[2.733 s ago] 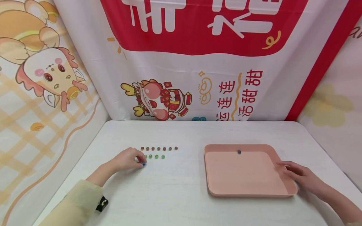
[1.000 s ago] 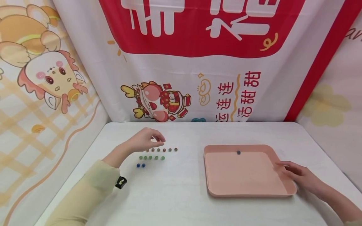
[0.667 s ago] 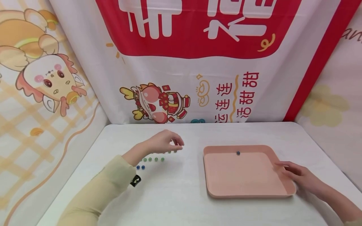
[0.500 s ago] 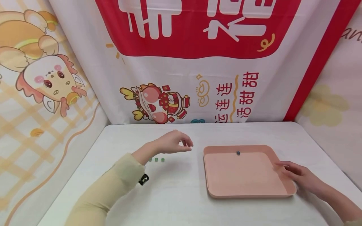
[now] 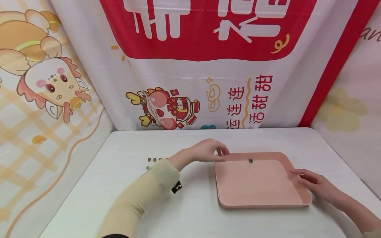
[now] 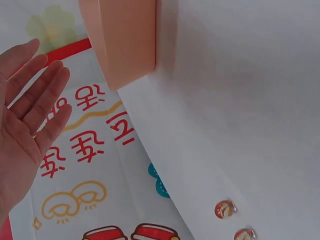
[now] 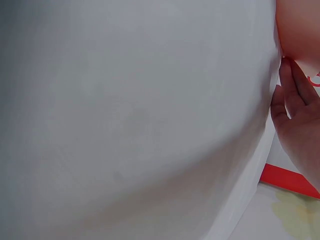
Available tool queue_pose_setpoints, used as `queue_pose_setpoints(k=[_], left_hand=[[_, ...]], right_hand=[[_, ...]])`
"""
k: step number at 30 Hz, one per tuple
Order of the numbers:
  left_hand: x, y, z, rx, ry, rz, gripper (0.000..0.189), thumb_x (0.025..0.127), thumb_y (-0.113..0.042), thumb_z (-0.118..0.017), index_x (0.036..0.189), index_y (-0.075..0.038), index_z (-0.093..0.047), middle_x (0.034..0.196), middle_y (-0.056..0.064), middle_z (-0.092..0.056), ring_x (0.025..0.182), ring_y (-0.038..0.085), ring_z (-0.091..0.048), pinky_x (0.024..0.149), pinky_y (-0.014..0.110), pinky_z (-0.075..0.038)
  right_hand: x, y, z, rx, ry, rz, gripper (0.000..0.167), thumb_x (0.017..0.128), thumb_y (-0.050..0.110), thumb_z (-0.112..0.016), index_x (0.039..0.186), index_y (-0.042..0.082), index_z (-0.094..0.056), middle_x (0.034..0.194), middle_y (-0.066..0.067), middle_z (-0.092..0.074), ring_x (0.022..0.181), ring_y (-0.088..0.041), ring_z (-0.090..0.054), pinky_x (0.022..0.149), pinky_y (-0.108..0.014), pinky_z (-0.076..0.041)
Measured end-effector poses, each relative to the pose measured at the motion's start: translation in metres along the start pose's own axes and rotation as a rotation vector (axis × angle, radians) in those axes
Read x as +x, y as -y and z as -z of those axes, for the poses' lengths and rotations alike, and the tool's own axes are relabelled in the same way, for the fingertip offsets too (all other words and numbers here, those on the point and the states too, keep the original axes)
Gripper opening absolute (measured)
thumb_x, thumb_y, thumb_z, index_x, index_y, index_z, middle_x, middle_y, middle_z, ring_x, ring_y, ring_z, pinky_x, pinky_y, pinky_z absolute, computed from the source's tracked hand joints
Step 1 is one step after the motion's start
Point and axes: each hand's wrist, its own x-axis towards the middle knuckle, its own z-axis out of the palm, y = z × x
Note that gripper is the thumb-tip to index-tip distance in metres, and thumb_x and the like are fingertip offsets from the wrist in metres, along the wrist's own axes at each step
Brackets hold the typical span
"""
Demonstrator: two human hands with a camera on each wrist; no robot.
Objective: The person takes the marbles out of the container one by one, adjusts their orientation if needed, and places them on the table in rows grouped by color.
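My left hand [image 5: 208,150] hovers at the back left corner of the pink tray [image 5: 256,185], its fingers loosely spread with nothing in them. Seen in the left wrist view, its palm and fingers are relaxed, beside the tray's outer wall. A single dark blue marble [image 5: 251,161] lies inside the tray near the back wall. With thumb and fingers at the tray's right rim, my right hand [image 5: 318,186] holds it; the right wrist view shows several fingertips against the outer side. Behind the left forearm, brown marbles [image 5: 154,159] and a green marble [image 5: 148,168] show in rows, the others hidden.
The white table [image 5: 193,215] carries the tray on its right half. Printed cloth walls [image 5: 190,89] stand behind and on both sides. Two reddish-brown glass marbles [image 6: 225,209] lie near the table's back edge in the left wrist view.
The left hand set down a blue marble beside another, lifted away and travelled right to the tray's back left corner. The right hand and tray stayed put.
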Motion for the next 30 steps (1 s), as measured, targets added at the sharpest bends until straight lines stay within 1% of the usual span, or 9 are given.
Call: queue_pose_setpoints(k=[3,7,11,14,16,20,24,26,30], left_hand=[[0.013,-0.002,-0.007,0.002,0.016,-0.01,0.03,0.091,-0.023,-0.07,0.118,-0.011,-0.068,0.109,-0.003,-0.068,0.092,0.002,-0.059,0.082,0.021,-0.047],[0.029,-0.006,-0.014,0.002,0.038,-0.012,0.034,0.089,-0.02,-0.072,0.121,-0.012,-0.067,0.113,-0.002,-0.068,0.096,0.005,-0.059,0.081,0.017,-0.046],[0.044,-0.011,-0.021,0.008,0.055,0.029,0.036,0.088,-0.022,-0.073,0.123,-0.015,-0.066,0.113,-0.004,-0.067,0.1,0.008,-0.057,0.081,0.017,-0.045],[0.054,-0.014,-0.026,0.001,0.061,0.067,0.036,0.088,-0.024,-0.074,0.123,-0.019,-0.066,0.111,-0.006,-0.066,0.098,0.006,-0.056,0.08,0.018,-0.044],[0.06,-0.016,-0.03,-0.006,0.063,0.082,0.035,0.088,-0.025,-0.074,0.122,-0.022,-0.067,0.109,-0.007,-0.066,0.095,0.003,-0.054,0.079,0.017,-0.044],[0.072,-0.02,-0.036,-0.017,0.074,0.08,0.031,0.09,-0.022,-0.071,0.121,-0.022,-0.067,0.106,-0.008,-0.066,0.092,0.002,-0.053,0.078,0.016,-0.043],[0.085,-0.021,-0.045,0.032,0.096,0.066,0.032,0.091,-0.017,-0.068,0.123,-0.019,-0.066,0.108,-0.007,-0.065,0.094,0.003,-0.054,0.081,0.015,-0.041],[0.09,-0.021,-0.049,0.042,0.114,0.081,0.036,0.09,-0.015,-0.068,0.125,-0.02,-0.065,0.11,-0.008,-0.064,0.095,0.003,-0.053,0.082,0.015,-0.041],[0.098,-0.018,-0.056,0.043,0.132,0.115,0.043,0.087,-0.013,-0.073,0.128,-0.021,-0.064,0.108,-0.008,-0.063,0.094,0.003,-0.052,0.081,0.015,-0.041]], right_hand=[[0.0,0.0,0.0,0.001,0.005,-0.013,0.036,0.099,0.014,-0.056,0.132,-0.002,-0.055,0.118,0.017,-0.062,0.105,0.018,-0.046,0.079,-0.008,-0.041],[-0.001,0.0,0.0,0.007,0.001,-0.002,0.036,0.099,0.012,-0.056,0.132,-0.002,-0.055,0.119,0.016,-0.063,0.105,0.017,-0.046,0.079,-0.008,-0.041],[-0.001,0.0,0.0,0.013,0.001,0.008,0.035,0.099,0.011,-0.056,0.132,-0.001,-0.055,0.119,0.017,-0.062,0.106,0.018,-0.046,0.079,-0.007,-0.04],[-0.001,0.0,0.0,0.013,0.004,0.018,0.035,0.099,0.01,-0.056,0.132,-0.002,-0.055,0.12,0.015,-0.063,0.107,0.017,-0.046,0.079,-0.007,-0.04],[-0.001,0.001,-0.001,0.014,0.006,0.01,0.035,0.099,0.012,-0.056,0.132,-0.001,-0.055,0.12,0.015,-0.063,0.107,0.017,-0.046,0.08,-0.007,-0.04],[-0.001,0.002,-0.001,0.01,0.006,-0.004,0.036,0.099,0.014,-0.056,0.132,0.0,-0.055,0.119,0.015,-0.063,0.107,0.018,-0.045,0.08,-0.007,-0.04],[-0.001,0.001,0.0,0.013,0.005,0.018,0.035,0.099,0.011,-0.055,0.132,-0.001,-0.055,0.12,0.018,-0.062,0.107,0.018,-0.044,0.08,-0.007,-0.039],[-0.001,0.001,0.0,0.017,0.005,0.03,0.035,0.099,0.009,-0.055,0.132,-0.002,-0.055,0.12,0.017,-0.062,0.108,0.017,-0.045,0.08,-0.007,-0.04],[-0.001,0.002,0.001,0.011,0.012,0.014,0.036,0.099,0.011,-0.055,0.132,-0.002,-0.054,0.121,0.018,-0.061,0.107,0.018,-0.044,0.079,-0.008,-0.04]])
